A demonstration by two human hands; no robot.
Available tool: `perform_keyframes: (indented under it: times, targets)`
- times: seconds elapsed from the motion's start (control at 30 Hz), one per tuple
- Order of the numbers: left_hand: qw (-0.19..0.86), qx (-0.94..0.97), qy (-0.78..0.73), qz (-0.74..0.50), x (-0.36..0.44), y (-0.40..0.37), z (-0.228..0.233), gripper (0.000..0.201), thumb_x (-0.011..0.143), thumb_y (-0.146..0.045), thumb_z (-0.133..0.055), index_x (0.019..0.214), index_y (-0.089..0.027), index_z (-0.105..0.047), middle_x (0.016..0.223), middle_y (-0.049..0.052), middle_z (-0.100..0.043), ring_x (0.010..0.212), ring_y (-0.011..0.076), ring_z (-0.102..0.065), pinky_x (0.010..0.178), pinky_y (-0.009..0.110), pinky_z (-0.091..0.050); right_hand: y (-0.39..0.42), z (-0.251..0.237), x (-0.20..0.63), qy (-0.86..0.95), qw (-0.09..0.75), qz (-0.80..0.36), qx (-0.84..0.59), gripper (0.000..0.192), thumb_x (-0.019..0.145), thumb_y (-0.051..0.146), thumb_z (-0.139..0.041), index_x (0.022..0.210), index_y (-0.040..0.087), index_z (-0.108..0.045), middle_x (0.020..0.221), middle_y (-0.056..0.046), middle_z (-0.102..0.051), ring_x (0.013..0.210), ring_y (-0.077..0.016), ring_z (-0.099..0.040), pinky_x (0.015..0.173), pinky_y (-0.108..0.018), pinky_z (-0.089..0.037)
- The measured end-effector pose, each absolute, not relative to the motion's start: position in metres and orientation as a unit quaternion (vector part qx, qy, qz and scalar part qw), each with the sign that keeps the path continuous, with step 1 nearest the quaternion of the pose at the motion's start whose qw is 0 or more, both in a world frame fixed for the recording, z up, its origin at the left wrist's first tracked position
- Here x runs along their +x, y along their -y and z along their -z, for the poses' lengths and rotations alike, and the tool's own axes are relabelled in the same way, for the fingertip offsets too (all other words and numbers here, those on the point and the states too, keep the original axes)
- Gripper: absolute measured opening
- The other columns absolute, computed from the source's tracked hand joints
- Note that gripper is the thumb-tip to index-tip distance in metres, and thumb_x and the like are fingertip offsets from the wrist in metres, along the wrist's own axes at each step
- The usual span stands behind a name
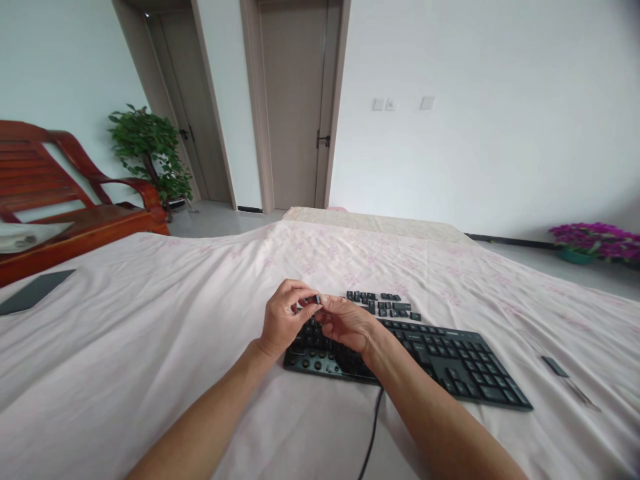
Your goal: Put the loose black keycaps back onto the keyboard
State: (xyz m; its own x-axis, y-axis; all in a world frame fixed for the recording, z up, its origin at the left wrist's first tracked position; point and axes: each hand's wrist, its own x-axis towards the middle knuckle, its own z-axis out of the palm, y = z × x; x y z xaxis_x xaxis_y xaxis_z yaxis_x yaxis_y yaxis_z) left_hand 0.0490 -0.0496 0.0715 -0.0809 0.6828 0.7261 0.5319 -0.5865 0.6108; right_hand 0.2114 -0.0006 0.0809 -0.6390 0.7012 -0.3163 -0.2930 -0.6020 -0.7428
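Note:
A black keyboard [450,360] lies on a pale pink sheet [150,347], its cable [373,433] running toward me. My left hand [285,320] and my right hand [347,323] meet above the keyboard's left end, and together their fingertips pinch a small dark keycap [318,299]. Several loose black keycaps [385,305] lie on the sheet just behind the keyboard. Some key sockets at the keyboard's left front look bare.
A dark phone-like slab [35,291] lies at the sheet's left edge. A small dark tool [555,366] rests on the sheet to the right. A red wooden chair [75,200] and a potted plant [150,150] stand at the left, and purple flowers [597,241] at the right.

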Motion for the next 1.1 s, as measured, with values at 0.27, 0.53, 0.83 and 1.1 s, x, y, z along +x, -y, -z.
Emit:
perform_keyframes:
  times: [0.27,0.53,0.83,1.1]
  targets:
    - [-0.075,0.709,-0.455,-0.533,0.047,0.052,-0.076,0.016,0.080,-0.016,-0.069,0.094,-0.022,-0.074,0.104,0.004,-0.065,0.075,0.0103,-0.065,0.067,0.024,-0.056,0.006,-0.077,0.215,0.343,0.297,-0.838,-0.304,0.034,0.060,0.028,-0.092,0.084,0.018,-0.071,0.069,0.001,-0.066,0.061,-0.0082,-0.058,0.047,-0.015,-0.034]
    - [-0.061,0.713,-0.448,-0.535,0.048,0.052,-0.075,0.017,0.082,-0.016,-0.066,0.095,-0.023,-0.074,0.113,0.006,-0.064,0.081,0.0119,-0.066,0.076,0.029,-0.060,0.011,-0.075,0.216,0.337,0.299,-0.848,-0.279,0.031,0.063,0.026,-0.090,0.087,0.019,-0.071,0.073,0.001,-0.066,0.063,-0.0084,-0.058,0.048,-0.015,-0.034]
    - [-0.060,0.716,-0.443,-0.535,0.049,0.053,-0.079,0.017,0.080,-0.014,-0.067,0.094,-0.022,-0.073,0.118,0.006,-0.063,0.088,0.0143,-0.068,0.084,0.034,-0.061,0.013,-0.075,0.217,0.348,0.302,-0.849,-0.259,0.033,0.064,0.031,-0.090,0.090,0.019,-0.072,0.076,0.000,-0.068,0.065,-0.0085,-0.058,0.048,-0.016,-0.032]
    - [-0.097,0.729,-0.446,-0.510,0.047,0.054,-0.084,0.017,0.080,-0.016,-0.068,0.095,-0.023,-0.073,0.120,0.007,-0.064,0.094,0.0162,-0.068,0.089,0.036,-0.059,0.017,-0.074,0.214,0.349,0.337,-0.831,-0.270,0.036,0.060,0.035,-0.091,0.086,0.016,-0.074,0.078,0.000,-0.069,0.066,-0.0079,-0.059,0.049,-0.015,-0.033]
